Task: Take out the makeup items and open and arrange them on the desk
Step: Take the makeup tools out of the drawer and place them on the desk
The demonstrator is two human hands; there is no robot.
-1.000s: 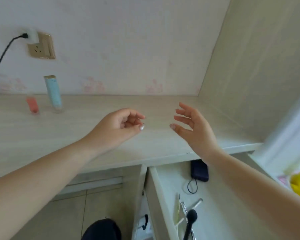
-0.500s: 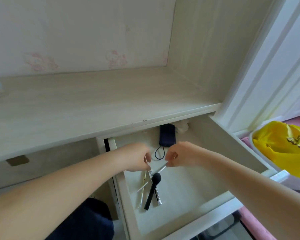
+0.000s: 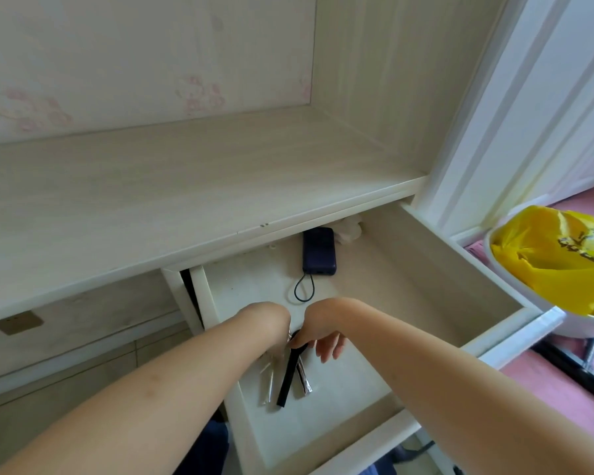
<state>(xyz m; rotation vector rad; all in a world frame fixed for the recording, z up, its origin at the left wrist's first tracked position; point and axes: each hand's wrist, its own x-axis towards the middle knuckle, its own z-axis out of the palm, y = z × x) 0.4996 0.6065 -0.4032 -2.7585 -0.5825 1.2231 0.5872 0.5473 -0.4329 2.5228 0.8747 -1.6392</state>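
Both hands were down inside the open drawer (image 3: 436,269), a shallow box of pale, smooth laminate with thick cream walls, pulled out from under the desk (image 3: 172,186). The desk top was a light wood-grain board, matte and bare where it showed.

The left hand (image 3: 271,320) was bent sharply at the wrist, so its fingers were hidden behind the wrist and forearm; I could not tell whether they were clenched or loose. The right hand (image 3: 318,329) reached in just beside it. Its thumb and forefinger pinched the dark, rounded head of a black makeup brush (image 3: 288,371), while the other fingers hung curled and free.

The brush was a slim, straight black stick. Its handle pointed toward the drawer's front edge. On either side of it lay thin silver tools (image 3: 269,382), glossy and metallic, fanned out near the drawer's left wall, their upper ends lost under the hands.

Toward the back edge of the drawer, partly under the desk, a dark navy case (image 3: 318,250) lay flat, a rounded rectangle with a thin black cord loop (image 3: 304,289) trailing from it. Beyond the drawer's right corner sat a white bin (image 3: 542,310) lined with a crinkled, shiny yellow bag (image 3: 556,258).
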